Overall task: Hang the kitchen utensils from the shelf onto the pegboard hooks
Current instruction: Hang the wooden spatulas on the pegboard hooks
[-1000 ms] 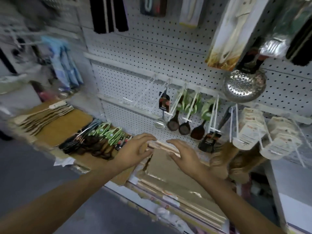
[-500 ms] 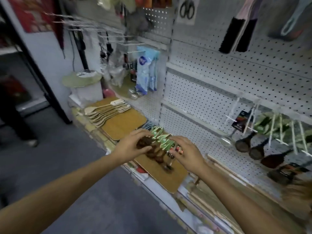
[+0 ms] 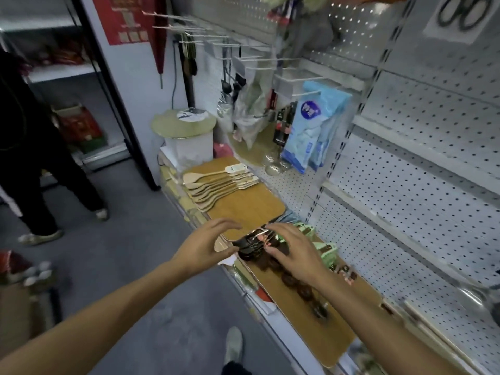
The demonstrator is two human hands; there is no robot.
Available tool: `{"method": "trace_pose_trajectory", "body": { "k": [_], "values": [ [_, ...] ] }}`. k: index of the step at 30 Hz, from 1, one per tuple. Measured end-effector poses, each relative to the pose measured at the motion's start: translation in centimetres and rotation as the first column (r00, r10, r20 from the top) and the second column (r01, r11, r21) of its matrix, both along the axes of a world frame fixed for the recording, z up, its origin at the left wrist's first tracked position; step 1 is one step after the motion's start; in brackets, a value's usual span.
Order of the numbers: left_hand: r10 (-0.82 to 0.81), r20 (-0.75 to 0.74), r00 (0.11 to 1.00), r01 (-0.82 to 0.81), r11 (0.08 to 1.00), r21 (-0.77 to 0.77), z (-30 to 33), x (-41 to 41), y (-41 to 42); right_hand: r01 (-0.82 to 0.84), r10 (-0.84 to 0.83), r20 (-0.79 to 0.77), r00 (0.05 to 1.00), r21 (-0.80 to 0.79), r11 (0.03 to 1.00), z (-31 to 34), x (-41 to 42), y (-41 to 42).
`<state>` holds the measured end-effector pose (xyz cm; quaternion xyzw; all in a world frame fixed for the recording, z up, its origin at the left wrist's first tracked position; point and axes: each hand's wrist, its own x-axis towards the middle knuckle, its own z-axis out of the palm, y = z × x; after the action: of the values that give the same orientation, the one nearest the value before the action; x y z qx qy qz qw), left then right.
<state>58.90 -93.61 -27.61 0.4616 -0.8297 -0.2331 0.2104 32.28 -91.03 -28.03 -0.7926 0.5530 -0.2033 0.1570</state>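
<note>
A pile of dark utensils (image 3: 250, 246) with thin metal parts lies on a wooden board (image 3: 319, 331) at the shelf's front. My right hand (image 3: 293, 251) arches over the pile, fingers and thumb curled round its top. My left hand (image 3: 207, 246) is just left of the pile, fingers spread and relaxed, thumb near its edge. Green-carded utensils (image 3: 326, 251) lie behind my right hand, and dark spoon bowls (image 3: 304, 292) run along the board under my wrist. The white pegboard (image 3: 411, 190) rises behind the shelf, with bare hooks (image 3: 295, 78) at the upper left.
Pale wooden spatulas (image 3: 216, 185) lie on another board (image 3: 246, 205) further left. Blue packets (image 3: 315, 125) hang above them, beside a white bucket with a lid (image 3: 186, 132). A person in dark clothes (image 3: 29, 158) stands in the aisle at left. My shoe (image 3: 234, 345) is below.
The view has swung left along the shelf. Both hands moved from the flat boards at the right to the dark utensil pile, and my right hand now covers it.
</note>
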Motion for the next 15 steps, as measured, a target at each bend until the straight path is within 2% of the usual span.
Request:
{"method": "trace_pose_trajectory", "body": {
  "k": [8,15],
  "values": [
    [0.028,0.101,0.995,-0.036,0.996,0.082,-3.1,5.2,-13.6,-0.049,0.038,0.079,0.996,0.141,0.989,-3.5,5.0,-14.5],
    [0.022,0.129,0.991,-0.043,0.986,0.163,-7.6,8.6,-25.0,0.000,-0.015,0.054,0.998,0.278,0.961,-8.1,9.8,-24.8]
  ]
}}
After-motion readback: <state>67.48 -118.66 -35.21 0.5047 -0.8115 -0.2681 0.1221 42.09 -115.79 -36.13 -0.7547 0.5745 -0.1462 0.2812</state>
